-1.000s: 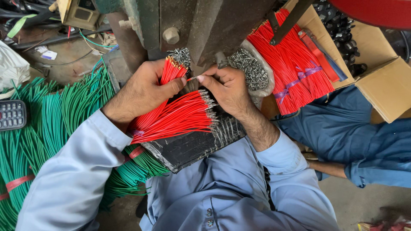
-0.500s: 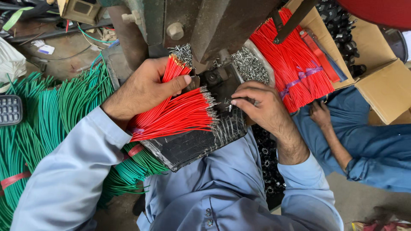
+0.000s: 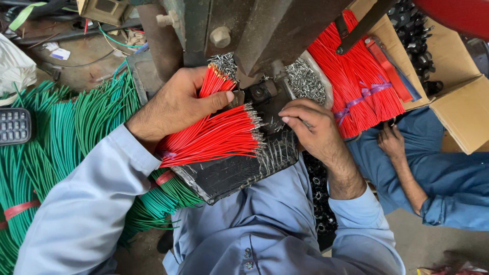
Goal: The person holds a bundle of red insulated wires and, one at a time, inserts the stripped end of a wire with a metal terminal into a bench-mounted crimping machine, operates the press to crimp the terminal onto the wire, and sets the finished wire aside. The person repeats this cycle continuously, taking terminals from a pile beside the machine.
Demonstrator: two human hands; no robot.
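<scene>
Cluttered workshop bench, seen from above, with a dark green metal press [image 3: 265, 30] rising at the top centre. Bundles of green wire [image 3: 61, 147] lie heaped on the left, some bound with red tape; a dark keypad [image 3: 14, 126] sits at the far left edge.

Left hand [image 3: 178, 104]: fingers curled and closed around a small bunch of red wires [image 3: 214, 84], thumb pressed across them, stripped ends pointing up toward the press. Just below the hand, a larger fan of red wires [image 3: 214, 137] lies on a black tape-wrapped pad [image 3: 234, 170], bare tinned ends facing right. This pad rests on the person's lap, against the light blue shirt [image 3: 265, 224].

Right hand [image 3: 310, 127]: fingers drawn together, tips pinched at the black fixture [image 3: 265, 94] under the press head. Whatever is pinched is too small to identify. The hand is just beside the tinned ends of the fanned wires, not clearly touching them.

Behind the fixture, a pile of small silver metal terminals [image 3: 305, 81] lies in a pale tray. To the right, another bundle of red wires [image 3: 356, 76] tied with a purple band rests in an open cardboard box [image 3: 458, 112]. Black ring-shaped parts [image 3: 415, 40] fill the box's upper corner.

Second person at right, blue sleeve and trousers; their hand [image 3: 391, 142] rests flat, fingers loosely spread, near the tied red bundle.
</scene>
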